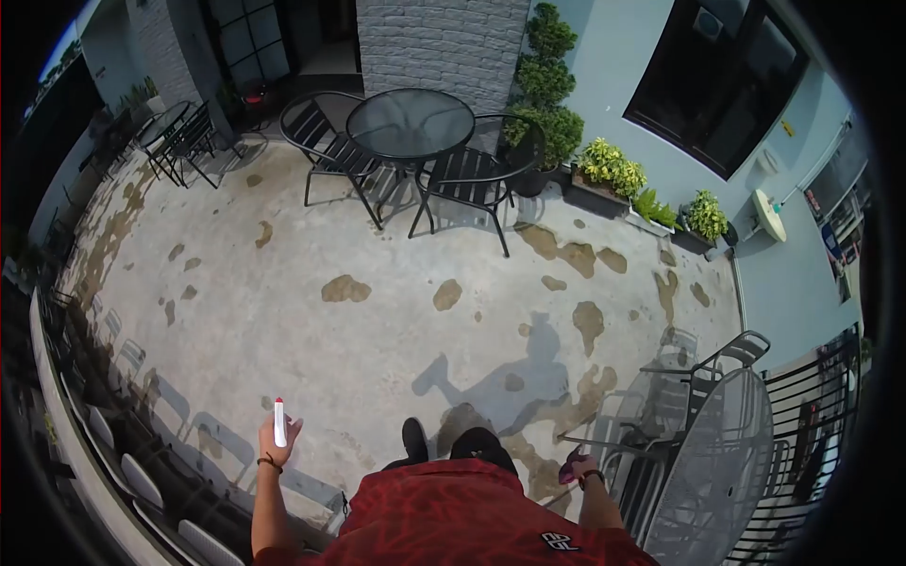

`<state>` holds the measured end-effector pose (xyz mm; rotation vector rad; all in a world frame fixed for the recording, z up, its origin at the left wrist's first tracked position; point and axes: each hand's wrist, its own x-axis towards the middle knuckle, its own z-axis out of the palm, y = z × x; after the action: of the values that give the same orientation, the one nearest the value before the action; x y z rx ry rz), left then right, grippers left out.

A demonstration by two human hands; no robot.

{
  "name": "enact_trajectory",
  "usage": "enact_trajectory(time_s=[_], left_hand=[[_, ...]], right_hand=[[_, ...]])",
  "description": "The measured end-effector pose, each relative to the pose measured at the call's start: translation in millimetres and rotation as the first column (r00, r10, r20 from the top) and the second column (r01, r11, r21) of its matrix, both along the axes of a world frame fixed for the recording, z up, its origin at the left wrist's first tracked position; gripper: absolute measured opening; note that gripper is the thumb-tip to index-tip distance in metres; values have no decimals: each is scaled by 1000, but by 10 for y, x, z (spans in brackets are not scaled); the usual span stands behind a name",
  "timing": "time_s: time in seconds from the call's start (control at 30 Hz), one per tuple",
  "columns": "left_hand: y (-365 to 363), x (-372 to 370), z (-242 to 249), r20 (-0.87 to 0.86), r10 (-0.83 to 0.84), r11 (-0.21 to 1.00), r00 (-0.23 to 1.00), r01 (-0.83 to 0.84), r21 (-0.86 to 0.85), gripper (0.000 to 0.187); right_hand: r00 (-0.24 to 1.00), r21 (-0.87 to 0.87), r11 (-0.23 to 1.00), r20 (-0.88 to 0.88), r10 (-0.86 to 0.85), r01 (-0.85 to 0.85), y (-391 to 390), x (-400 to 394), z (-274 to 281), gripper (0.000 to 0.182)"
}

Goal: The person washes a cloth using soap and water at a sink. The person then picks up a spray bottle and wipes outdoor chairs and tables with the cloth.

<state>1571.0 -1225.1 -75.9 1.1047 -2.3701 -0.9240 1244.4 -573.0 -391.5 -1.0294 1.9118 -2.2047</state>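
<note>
My left hand (272,447) is held out to the left, its fingers closed around a slim white tube with a red tip (279,423). The tube stands about upright, red end up, and its exact kind is not clear. Low on the right, my right hand (587,465) grips a crumpled dark red cloth (570,466). This hand is close to the metal chair and table at the right. Both hands are above the concrete floor, with a dark band on each wrist.
A round glass table (411,124) with black slatted chairs (465,179) stands ahead. Potted plants (610,170) line the wall at right. Another table (714,472) and a chair (741,351) are beside a black railing (819,415). Wet patches (346,289) mark the floor.
</note>
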Motion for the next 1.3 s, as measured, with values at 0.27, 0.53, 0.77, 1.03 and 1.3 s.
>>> enact_trajectory(time_s=[0.27, 0.53, 0.77, 1.03, 1.3], left_hand=[[-749, -2926, -5, -341, -337, 848, 878, 440, 295, 18], [-1885, -4145, 526, -314, -170, 957, 934, 233, 173, 36], [-2992, -5138, 334, -193, -264, 936, 945, 300, 186, 39], [-3819, -6111, 27, -167, -358, 827, 918, 395, 399, 37], [-4377, -5168, -682, 360, -34, 890, 932, -136, 435, 49]], right_hand=[[924, 702, 712, 282, -257, -17, 1037, 689, 199, 33], [873, 882, 405, 379, -308, -240, -3772, -2853, 1570, 35], [754, 129, 977, 621, -214, 172, -6062, -4653, 3129, 34], [436, 15, 969, 891, -125, 247, -6474, -5057, 3185, 38], [801, 642, 750, 359, -479, 161, -7101, -7226, 1752, 36]])
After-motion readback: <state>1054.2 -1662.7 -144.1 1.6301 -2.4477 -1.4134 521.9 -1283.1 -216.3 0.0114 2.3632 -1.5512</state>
